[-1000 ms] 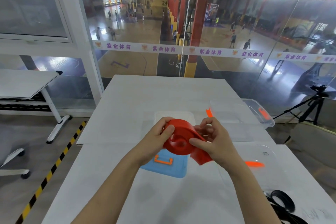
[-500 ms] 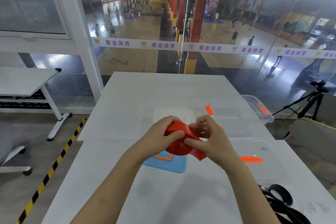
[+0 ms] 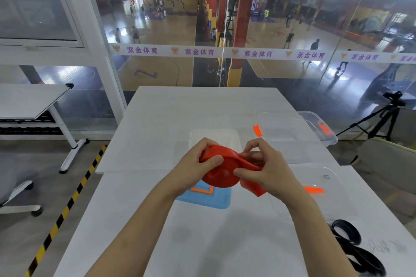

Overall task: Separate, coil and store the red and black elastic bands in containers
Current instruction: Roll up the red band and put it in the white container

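A red elastic band (image 3: 221,175) is wound into a flat coil and held above the table's middle. My left hand (image 3: 198,162) grips the coil's left side, thumb on its face. My right hand (image 3: 267,168) pinches the band's loose tail, which runs over the coil's top and hangs down at the right. A black elastic band (image 3: 353,245) lies in loose loops at the table's near right corner. A clear container with orange clips (image 3: 315,132) stands at the far right. A second clear container (image 3: 195,139) sits just behind my hands.
A blue lid with an orange handle (image 3: 213,200) lies flat under my hands. A clear lid with an orange clip (image 3: 324,184) lies to the right. The white table (image 3: 202,108) ends at a glass wall. A tripod (image 3: 385,117) stands off the right edge.
Both hands have turned the red coil and drawn the tail tighter over its top. The hands sit slightly closer together and the hanging tail is shorter.
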The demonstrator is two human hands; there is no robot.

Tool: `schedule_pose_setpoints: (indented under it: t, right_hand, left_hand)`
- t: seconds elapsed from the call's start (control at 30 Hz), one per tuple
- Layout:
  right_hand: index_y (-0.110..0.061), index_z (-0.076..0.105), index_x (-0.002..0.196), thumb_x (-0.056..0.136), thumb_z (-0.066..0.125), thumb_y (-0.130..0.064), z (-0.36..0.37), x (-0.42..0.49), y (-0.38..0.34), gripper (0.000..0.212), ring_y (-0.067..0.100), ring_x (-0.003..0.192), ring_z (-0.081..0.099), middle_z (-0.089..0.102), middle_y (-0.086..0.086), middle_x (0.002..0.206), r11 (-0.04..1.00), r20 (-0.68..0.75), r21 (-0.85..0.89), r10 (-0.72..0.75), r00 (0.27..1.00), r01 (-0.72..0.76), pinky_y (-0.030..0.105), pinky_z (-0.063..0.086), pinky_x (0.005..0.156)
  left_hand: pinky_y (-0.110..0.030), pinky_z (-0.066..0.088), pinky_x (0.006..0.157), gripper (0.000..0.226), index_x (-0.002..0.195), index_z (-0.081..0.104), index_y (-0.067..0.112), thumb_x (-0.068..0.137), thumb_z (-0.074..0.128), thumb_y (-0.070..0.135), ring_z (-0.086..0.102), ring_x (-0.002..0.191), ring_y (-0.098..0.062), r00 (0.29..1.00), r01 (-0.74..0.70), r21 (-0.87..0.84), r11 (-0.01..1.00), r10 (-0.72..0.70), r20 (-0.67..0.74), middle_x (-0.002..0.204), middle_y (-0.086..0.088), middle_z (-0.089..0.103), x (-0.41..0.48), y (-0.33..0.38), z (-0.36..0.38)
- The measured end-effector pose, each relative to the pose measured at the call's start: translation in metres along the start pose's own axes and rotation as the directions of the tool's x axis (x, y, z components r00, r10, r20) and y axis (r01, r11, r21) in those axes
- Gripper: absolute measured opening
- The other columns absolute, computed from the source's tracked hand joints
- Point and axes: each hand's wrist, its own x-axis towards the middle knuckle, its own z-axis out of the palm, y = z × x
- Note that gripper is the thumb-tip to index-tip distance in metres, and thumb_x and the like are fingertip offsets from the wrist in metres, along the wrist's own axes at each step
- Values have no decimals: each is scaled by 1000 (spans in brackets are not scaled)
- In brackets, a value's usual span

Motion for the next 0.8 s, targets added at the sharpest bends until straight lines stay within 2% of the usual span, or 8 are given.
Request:
schedule_pose_setpoints:
  t: [0.17, 0.23, 0.37, 0.43, 0.5, 0.6, 0.7, 0.8]
  right_hand:
    - [-33, 53, 99, 79, 91, -18, 2, 2, -1, 45, 17, 84, 78, 82, -5, 89, 999, 4, -32, -9, 1000, 9, 42, 67, 76]
    - [-31, 54, 99, 79, 91, -19, 3, 4, -4, 44, 19, 82, 77, 81, -4, 88, 999, 14, -32, -15, 1000, 16, 40, 67, 73]
    - [-28, 60, 101, 77, 94, -23, 2, 6, -3, 42, 13, 87, 78, 82, -10, 96, 1000, 49, -10, -1, 999, 1, 26, 65, 76]
    - [-24, 65, 102, 79, 92, -17, -2, 4, 10, 35, 9, 92, 77, 81, -12, 100, 997, 19, 68, 20, 1000, -21, 23, 63, 80]
    - [-20, 67, 99, 86, 84, -12, -6, 1, 26, 23, 6, 86, 73, 78, -10, 94, 989, -42, 142, 59, 997, -52, 21, 59, 77]
    - [-17, 69, 104, 98, 70, -7, -5, -2, 46, 12, 7, 83, 67, 74, -4, 90, 974, -89, 220, 82, 993, -61, 22, 55, 76]
    - [-16, 70, 114, 107, 58, -8, 0, -3, 56, 16, 7, 83, 67, 74, -6, 91, 947, -41, 310, 100, 994, -82, 23, 54, 80]
    - [-22, 73, 119, 103, 48, -8, -1, -3, 67, 33, 31, 104, 69, 72, 15, 113, 900, 28, 417, 128, 991, -128, 39, 56, 96]
  left_hand:
    - [-28, 56, 98, 40, 138, 50, 45, 100, 64, 45, 59, 120, -6, 997, -5, 207, 978, -11, 75, 131, 19, 56, 2, 6, 0]
    - [-28, 55, 97, 31, 132, 55, 43, 102, 61, 43, 59, 119, -8, 998, -45, 217, 975, 34, 52, 129, 15, 59, 3, 5, 4]
    - [-32, 59, 92, 15, 119, 63, 40, 105, 57, 36, 66, 109, -13, 1000, -15, 98, 995, 15, -5, 115, 14, 67, 3, 0, 3]
    - [-36, 61, 92, 15, 117, 65, 37, 107, 56, 32, 70, 106, -15, 998, -1, 8, 1000, 2, -57, 111, 10, 72, 3, -2, -3]
    - [-37, 62, 91, 14, 115, 66, 35, 108, 54, 31, 72, 104, -15, 992, 3, -93, 996, -15, -126, 109, 6, 74, 2, -4, -10]
    - [-43, 61, 89, 16, 116, 66, 28, 107, 54, 35, 72, 103, -18, 979, 18, -212, 977, -60, -193, 109, 1, 75, 1, -6, -18]
    - [-49, 60, 94, 22, 117, 67, 24, 106, 54, 39, 70, 103, -19, 972, 41, -228, 973, -91, -217, 113, -6, 74, 0, -11, -20]
    - [-49, 60, 93, 24, 118, 66, 24, 106, 54, 40, 70, 102, -18, 968, 75, -256, 964, -132, -213, 113, -7, 74, 1, -13, -22]
